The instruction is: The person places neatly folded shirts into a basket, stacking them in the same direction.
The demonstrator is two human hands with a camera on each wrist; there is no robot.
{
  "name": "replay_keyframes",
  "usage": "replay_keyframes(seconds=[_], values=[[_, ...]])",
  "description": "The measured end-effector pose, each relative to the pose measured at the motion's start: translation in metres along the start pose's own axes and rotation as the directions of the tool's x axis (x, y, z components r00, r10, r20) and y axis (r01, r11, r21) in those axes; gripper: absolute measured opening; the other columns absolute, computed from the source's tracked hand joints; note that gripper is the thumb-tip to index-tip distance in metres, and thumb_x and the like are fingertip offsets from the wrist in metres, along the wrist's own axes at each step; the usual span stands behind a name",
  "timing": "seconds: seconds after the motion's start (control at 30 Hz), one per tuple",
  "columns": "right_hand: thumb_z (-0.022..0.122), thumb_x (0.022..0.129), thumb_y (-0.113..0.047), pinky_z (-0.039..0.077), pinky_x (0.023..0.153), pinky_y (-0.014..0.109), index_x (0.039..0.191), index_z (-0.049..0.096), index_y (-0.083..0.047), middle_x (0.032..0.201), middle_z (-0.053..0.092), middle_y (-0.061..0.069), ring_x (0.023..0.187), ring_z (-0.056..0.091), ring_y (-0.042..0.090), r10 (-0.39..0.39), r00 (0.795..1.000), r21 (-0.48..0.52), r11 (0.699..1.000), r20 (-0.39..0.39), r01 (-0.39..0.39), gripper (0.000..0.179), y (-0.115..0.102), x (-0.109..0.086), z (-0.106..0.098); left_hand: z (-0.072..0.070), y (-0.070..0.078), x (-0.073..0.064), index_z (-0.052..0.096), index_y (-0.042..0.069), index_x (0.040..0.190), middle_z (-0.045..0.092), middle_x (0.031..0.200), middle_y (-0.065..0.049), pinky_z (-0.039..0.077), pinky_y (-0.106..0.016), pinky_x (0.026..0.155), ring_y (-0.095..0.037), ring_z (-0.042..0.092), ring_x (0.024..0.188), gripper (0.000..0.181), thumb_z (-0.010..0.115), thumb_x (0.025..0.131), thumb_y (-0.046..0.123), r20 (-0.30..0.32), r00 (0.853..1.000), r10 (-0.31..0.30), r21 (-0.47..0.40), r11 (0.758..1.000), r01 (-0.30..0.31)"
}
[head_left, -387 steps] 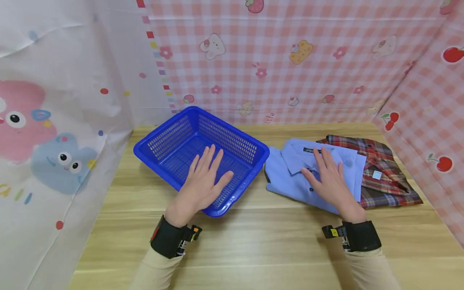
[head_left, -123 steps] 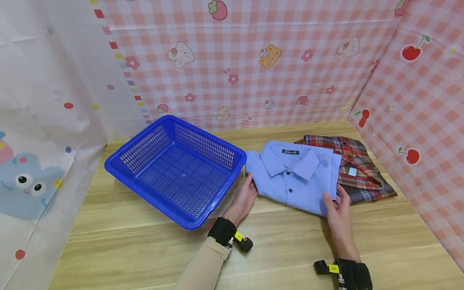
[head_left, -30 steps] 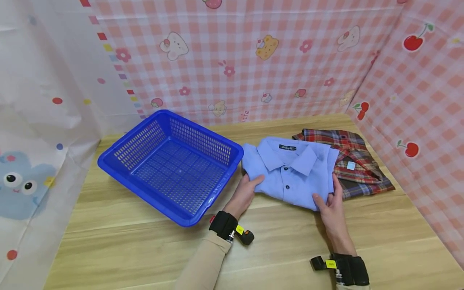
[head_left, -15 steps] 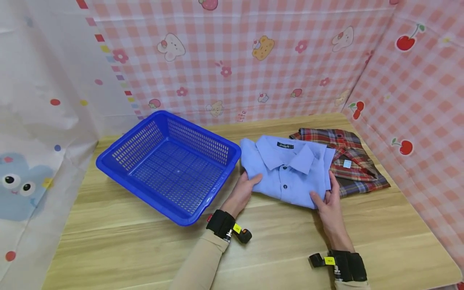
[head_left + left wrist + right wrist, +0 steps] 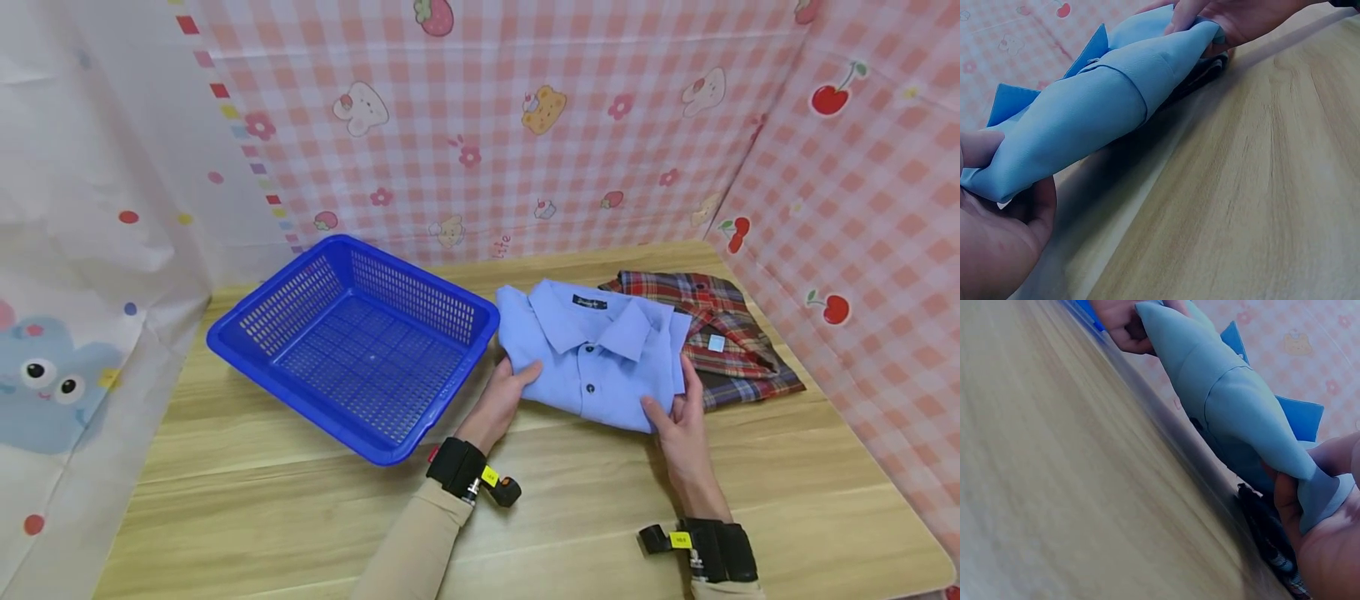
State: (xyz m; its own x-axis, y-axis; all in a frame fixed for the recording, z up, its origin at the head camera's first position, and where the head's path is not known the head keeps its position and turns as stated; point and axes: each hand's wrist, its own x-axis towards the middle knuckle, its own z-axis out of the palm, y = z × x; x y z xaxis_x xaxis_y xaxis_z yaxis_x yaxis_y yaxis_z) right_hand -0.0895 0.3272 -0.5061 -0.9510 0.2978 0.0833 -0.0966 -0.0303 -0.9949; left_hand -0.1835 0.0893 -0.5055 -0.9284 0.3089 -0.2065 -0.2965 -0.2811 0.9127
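A folded light blue shirt [image 5: 592, 350], collar toward the wall and a dark label inside the neck, is held between both hands. At its left front corner the left hand [image 5: 501, 400] grips the cloth, thumb on top and fingers underneath. My right hand [image 5: 684, 433] pinches the right front corner the same way. In the left wrist view the shirt's folded front edge [image 5: 1091, 119] is raised off the table, with shadow below it. The right wrist view shows the cloth [image 5: 1229, 400] sagging slightly between the hands.
Left of the shirt stands a blue plastic basket [image 5: 390, 454] with slotted walls and nothing inside. A folded red and brown plaid shirt [image 5: 735, 333] lies at the right, partly behind the blue one. Patterned cloth walls [image 5: 480, 100] border the wooden table [image 5: 570, 517].
Both hands came from hovering flat over the basket and shirt to gripping the blue shirt's front corners, and its front has been lifted. In the last half second only the head view shifts slightly.
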Motion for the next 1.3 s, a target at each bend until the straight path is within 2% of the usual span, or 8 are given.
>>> replay_keyframes(seconds=[0.17,0.4,0.73,1.07,1.3], values=[[0.051,0.103,0.008,0.05,0.099,0.014,0.166,0.011,-0.022,0.152,0.039,0.016,0.126,0.053,0.005,-0.003,1.0,0.042,0.999,-0.003,0.003,0.081,-0.001,-0.001,0.0,0.001,0.002,-0.003,0.044,-0.005,0.147,0.054,0.148,-0.02,0.032,-0.043,0.123,-0.027,0.05,0.135,0.051,0.059,0.101,0.01,0.005,1.0,0.019,0.015,1.0,-0.019],[0.049,0.103,0.01,0.048,0.102,0.015,0.166,0.011,-0.027,0.166,0.021,0.025,0.143,0.043,0.021,0.018,1.0,0.09,0.996,-0.003,-0.017,0.082,-0.007,-0.002,0.001,0.003,0.007,-0.005,0.045,-0.006,0.147,0.054,0.147,-0.022,0.034,-0.042,0.122,-0.025,0.052,0.131,0.05,0.059,0.101,0.007,0.01,0.999,0.032,0.004,0.999,-0.032],[0.049,0.103,0.01,0.049,0.101,0.015,0.166,0.01,-0.03,0.167,0.021,0.022,0.148,0.037,0.029,0.028,1.0,0.097,0.995,-0.013,-0.026,0.083,-0.014,-0.003,0.002,0.004,0.013,-0.008,0.045,-0.006,0.147,0.055,0.146,-0.021,0.034,-0.042,0.122,-0.023,0.053,0.13,0.049,0.059,0.102,0.008,0.028,0.999,0.045,0.008,0.999,-0.045],[0.049,0.103,0.01,0.049,0.101,0.015,0.166,0.011,-0.03,0.165,0.024,0.022,0.146,0.039,0.026,0.029,0.999,0.107,0.994,-0.028,-0.026,0.084,-0.018,-0.004,0.003,0.007,0.021,-0.011,0.048,-0.006,0.143,0.057,0.142,-0.022,0.036,-0.041,0.12,-0.018,0.057,0.122,0.046,0.06,0.101,0.008,0.031,0.997,0.072,0.015,0.997,-0.073],[0.049,0.103,0.009,0.05,0.1,0.016,0.166,0.01,-0.03,0.166,0.023,0.022,0.145,0.04,0.026,0.021,1.0,0.105,0.994,-0.023,-0.019,0.083,-0.02,-0.005,0.004,0.007,0.023,-0.013,0.048,-0.005,0.145,0.057,0.145,-0.021,0.035,-0.042,0.121,-0.025,0.054,0.13,0.048,0.06,0.101,0.007,0.028,0.996,0.08,0.033,0.996,-0.081]])
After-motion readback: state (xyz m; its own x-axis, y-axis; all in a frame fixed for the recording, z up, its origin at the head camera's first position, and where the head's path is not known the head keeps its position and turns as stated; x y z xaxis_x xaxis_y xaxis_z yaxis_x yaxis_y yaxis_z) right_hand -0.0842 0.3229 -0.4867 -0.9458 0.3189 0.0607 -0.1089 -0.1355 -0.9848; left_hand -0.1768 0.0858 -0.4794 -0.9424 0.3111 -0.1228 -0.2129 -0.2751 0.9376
